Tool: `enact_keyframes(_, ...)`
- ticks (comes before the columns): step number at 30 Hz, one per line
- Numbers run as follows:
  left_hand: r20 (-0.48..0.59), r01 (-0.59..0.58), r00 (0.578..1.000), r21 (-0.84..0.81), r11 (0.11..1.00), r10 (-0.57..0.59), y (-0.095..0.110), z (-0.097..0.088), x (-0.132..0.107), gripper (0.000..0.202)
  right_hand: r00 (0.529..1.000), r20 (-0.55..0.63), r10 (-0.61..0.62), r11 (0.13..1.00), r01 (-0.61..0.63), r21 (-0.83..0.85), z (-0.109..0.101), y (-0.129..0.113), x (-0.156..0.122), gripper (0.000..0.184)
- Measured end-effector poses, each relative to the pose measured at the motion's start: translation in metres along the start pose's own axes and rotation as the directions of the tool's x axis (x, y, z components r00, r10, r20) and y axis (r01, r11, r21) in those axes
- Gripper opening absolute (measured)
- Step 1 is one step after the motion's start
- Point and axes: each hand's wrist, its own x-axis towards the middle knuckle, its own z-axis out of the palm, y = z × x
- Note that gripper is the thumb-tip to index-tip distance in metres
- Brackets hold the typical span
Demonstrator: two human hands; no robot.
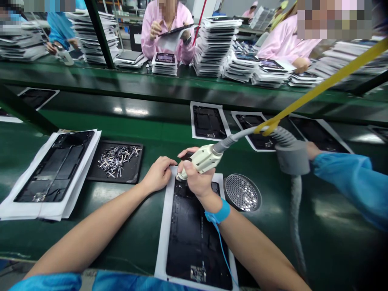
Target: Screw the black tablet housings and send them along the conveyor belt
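Right hand [197, 180] grips electric screwdriver [202, 158]; left hand [157, 174] rests unclenched on back panel [190, 238]. Tray [94, 173] holds metal clips [118, 159]; perforated dish [228, 182], screws [246, 197].

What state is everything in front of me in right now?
Right hand, shut on screwdriver, tip down on top edge of panel.
Left hand, fingers curled, resting on panel's top-left corner.
Panel, flat on belt, inside up.
Tray, holding loose metal parts.
Dish, dotted with small metal bits.
Stack, flat, untouched.
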Motion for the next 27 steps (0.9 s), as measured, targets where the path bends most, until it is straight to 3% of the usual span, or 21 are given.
enact_keyframes(8,0.008,-0.018,1.000,0.014,1.000,0.018,-0.002,0.004,-0.001,0.027,1.000,0.016,0.017,1.000,-0.016,-0.015,0.001,-0.001,-0.003,0.027)
enact_keyframes(15,-0.023,-0.017,1.000,0.045,0.999,0.018,-0.005,0.005,-0.001,0.021,0.993,-0.007,0.117,0.983,-0.116,-0.140,-0.002,0.010,-0.009,0.032)
enact_keyframes(18,-0.021,-0.010,1.000,0.129,0.992,0.013,-0.001,0.003,0.000,0.019,0.991,-0.017,0.129,0.980,-0.130,-0.148,0.000,0.012,-0.009,0.032)
enact_keyframes(21,-0.003,0.070,0.997,0.335,0.940,-0.073,0.012,-0.003,-0.003,0.017,0.995,-0.035,0.092,0.990,-0.095,-0.100,-0.001,0.001,-0.003,0.031)
enact_keyframes(24,0.041,0.165,0.975,0.530,0.832,-0.220,0.029,-0.012,-0.016,0.023,0.995,-0.092,0.025,0.997,-0.031,-0.067,-0.020,-0.025,0.007,0.026)
enact_keyframes(27,0.116,0.189,0.942,0.594,0.782,-0.316,0.040,-0.018,-0.032,0.031,0.978,-0.177,-0.111,0.987,0.089,-0.131,-0.058,-0.054,0.015,0.022)
